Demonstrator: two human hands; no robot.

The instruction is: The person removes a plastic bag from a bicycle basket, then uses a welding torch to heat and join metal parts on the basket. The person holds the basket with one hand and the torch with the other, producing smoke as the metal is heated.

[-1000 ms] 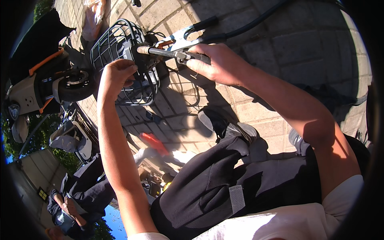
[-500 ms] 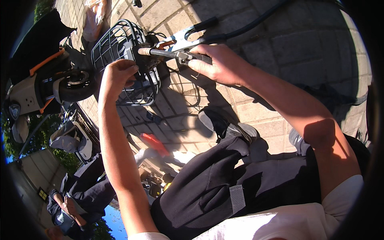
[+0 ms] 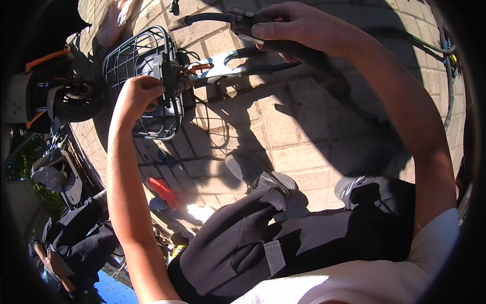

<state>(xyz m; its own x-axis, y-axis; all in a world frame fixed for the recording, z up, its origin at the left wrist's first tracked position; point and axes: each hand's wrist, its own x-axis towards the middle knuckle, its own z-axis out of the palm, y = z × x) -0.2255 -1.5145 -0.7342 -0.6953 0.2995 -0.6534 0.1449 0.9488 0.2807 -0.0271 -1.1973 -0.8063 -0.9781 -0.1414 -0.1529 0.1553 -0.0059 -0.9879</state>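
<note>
A dark wire basket (image 3: 121,58) lies tipped on the paving, fixed to a black bracket (image 3: 166,68). My left hand (image 3: 137,96) pinches the bracket's near edge, thumb and fingers pressed together. Higher up and to the right, my right hand (image 3: 298,30) wraps round a black-handled tool (image 3: 248,24); its thin curved neck ends in a tan tip, and it looks like a welding torch. The tip hangs beyond the basket, apart from it. From the bracket a white-and-blue forked frame part (image 3: 218,66) with dark tubes runs right, under the tool.
A scooter wheel (image 3: 77,99) and orange-trimmed body stand at the left. Another person (image 3: 76,238) sits at the lower left. A red object (image 3: 163,192) lies on the paving near my shoes (image 3: 273,182). A plastic bag (image 3: 114,23) lies beyond the basket. Cables (image 3: 448,76) trail at the right.
My right hand has lifted the tool up and away to the right, so its tip has left the bracket. My left hand stays at the bracket; the view has shifted a little.
</note>
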